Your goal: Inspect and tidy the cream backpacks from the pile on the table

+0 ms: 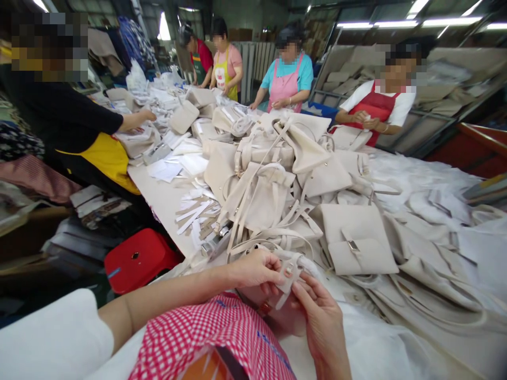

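Between my two hands is a cream strap (282, 301) with a pale buckle (288, 270) on it. My left hand (256, 270) pinches the strap at the buckle's left side, thumb and fingers closed. From the right, my right hand (319, 309) has its thumb and fingertips closed on the same strap. Just beyond them lies a heap of cream handbags (263, 198) with loose straps. To the right a flat cream bag (356, 240) rests with its clasp facing up. Part of a cream piece below my hands is hard to make out.
Paper and cut strips (198, 216) lie on the table (158, 203) at left. Clear plastic wrapping (415, 177) covers the right side. A red stool (138, 258) stands beside the table. Several co-workers, one in a pink apron (285, 89), work around it.
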`<action>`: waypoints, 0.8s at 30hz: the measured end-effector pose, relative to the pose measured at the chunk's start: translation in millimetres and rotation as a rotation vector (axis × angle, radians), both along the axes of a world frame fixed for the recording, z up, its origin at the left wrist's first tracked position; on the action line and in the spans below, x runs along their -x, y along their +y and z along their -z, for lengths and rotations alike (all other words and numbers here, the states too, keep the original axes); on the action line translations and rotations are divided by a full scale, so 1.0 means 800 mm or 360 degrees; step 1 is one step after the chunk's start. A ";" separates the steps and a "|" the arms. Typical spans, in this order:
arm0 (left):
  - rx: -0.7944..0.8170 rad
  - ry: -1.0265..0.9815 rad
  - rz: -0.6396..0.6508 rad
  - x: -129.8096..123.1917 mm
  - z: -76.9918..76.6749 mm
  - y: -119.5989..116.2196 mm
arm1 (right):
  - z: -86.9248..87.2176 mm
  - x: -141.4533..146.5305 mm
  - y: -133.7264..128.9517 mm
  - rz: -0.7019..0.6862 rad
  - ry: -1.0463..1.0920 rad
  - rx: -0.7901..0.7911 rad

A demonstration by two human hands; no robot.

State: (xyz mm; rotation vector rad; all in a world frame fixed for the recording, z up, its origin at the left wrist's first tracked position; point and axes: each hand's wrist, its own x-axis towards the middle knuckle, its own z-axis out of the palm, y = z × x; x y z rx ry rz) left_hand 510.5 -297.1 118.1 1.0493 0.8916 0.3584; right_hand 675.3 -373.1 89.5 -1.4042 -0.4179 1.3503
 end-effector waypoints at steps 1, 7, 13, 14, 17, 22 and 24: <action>-0.0021 0.0041 0.0032 -0.001 0.000 0.000 | 0.000 0.000 0.001 0.0003 -0.0030 -0.0010; -0.0056 0.0101 0.0176 -0.010 0.011 0.001 | 0.001 0.003 0.004 -0.0007 -0.0107 -0.0076; 0.0076 0.0006 0.0221 -0.019 0.028 0.003 | -0.010 0.007 0.005 -0.0004 0.0065 -0.0056; 0.0087 -0.0003 0.0204 -0.020 0.030 0.003 | -0.013 0.006 0.005 -0.0031 0.0097 -0.0055; 0.0071 -0.0036 0.0188 -0.019 0.034 0.004 | -0.018 -0.001 0.004 -0.0161 0.0110 -0.0049; -0.0246 0.0030 0.0222 -0.018 0.028 0.004 | -0.012 -0.015 0.004 -0.0343 0.0083 -0.0015; -0.0493 0.0087 0.0242 -0.019 0.024 0.004 | -0.008 -0.017 0.004 -0.0278 0.0202 -0.0014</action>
